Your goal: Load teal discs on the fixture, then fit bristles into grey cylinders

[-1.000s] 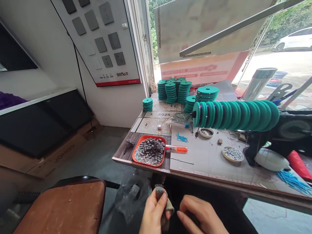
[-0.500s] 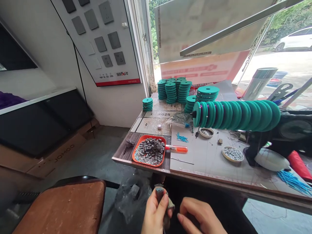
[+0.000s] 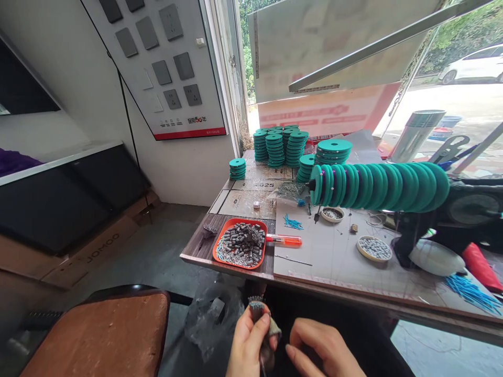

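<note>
Below the table's front edge, my left hand [image 3: 247,343] is closed round a small grey bundle of bristly pieces [image 3: 257,308], its top sticking up above my thumb. Just to its right my right hand [image 3: 321,350] is curled with the fingertips pinched together close to the bundle; what it holds is too small to make out. Above them on the table stands an orange tray [image 3: 240,243] filled with small grey cylinders.
A row of teal discs [image 3: 379,186] sits on a horizontal spindle; more teal discs [image 3: 280,145] are stacked at the back. Two small dishes of beads [image 3: 374,247], an orange pen [image 3: 285,240] and blue strands [image 3: 471,292] lie on the table. A brown stool [image 3: 100,335] stands at left.
Both hands have shifted very slightly; the left hand has turned the bundle a little. Nothing on the table has moved.
</note>
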Motion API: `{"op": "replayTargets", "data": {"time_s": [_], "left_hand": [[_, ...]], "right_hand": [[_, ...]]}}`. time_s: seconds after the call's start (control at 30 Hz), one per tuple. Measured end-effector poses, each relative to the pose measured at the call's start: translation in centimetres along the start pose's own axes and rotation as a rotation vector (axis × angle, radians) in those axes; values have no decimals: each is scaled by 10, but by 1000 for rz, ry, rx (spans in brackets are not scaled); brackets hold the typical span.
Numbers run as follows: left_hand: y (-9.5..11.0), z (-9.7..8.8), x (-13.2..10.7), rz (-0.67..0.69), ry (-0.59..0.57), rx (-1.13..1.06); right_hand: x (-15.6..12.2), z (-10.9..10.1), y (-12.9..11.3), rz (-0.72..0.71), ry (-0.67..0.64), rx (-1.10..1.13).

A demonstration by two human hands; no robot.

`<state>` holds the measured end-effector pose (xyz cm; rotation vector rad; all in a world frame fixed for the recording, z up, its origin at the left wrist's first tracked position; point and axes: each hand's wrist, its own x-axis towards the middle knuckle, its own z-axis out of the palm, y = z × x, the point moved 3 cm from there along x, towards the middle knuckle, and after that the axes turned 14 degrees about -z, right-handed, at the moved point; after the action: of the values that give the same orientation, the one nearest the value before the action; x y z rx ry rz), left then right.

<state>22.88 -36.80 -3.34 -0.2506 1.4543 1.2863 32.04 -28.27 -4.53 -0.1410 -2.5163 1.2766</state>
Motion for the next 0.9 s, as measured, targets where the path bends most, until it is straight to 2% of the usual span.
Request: {"op": "replayTargets", "data": {"time_s": [0.13, 0.27, 0.37, 0.53, 0.67, 0.73, 0.83, 0.9], "left_hand": [[-1, 2, -2, 14, -4, 24], [1, 3, -1, 96, 2, 30], [1, 1, 3, 131, -19, 38], [5, -4, 10, 206, -72, 179], [11, -6, 6, 277, -1, 183], [12, -6, 4, 251, 11, 182], [8, -6, 4, 156, 12, 149], [2, -4, 3, 95, -3, 68]], "right_hand": [[0, -2, -1, 61, -2, 17], [2, -6, -1, 107, 69, 19], [3, -7, -1, 92, 96, 6], [2, -6, 0, 91, 89, -18], [2, -8, -3, 17, 96, -126], [4, -13, -10, -113, 198, -298], [6, -22, -23, -302, 490, -654], [9, -23, -28, -408, 598, -806]]}}
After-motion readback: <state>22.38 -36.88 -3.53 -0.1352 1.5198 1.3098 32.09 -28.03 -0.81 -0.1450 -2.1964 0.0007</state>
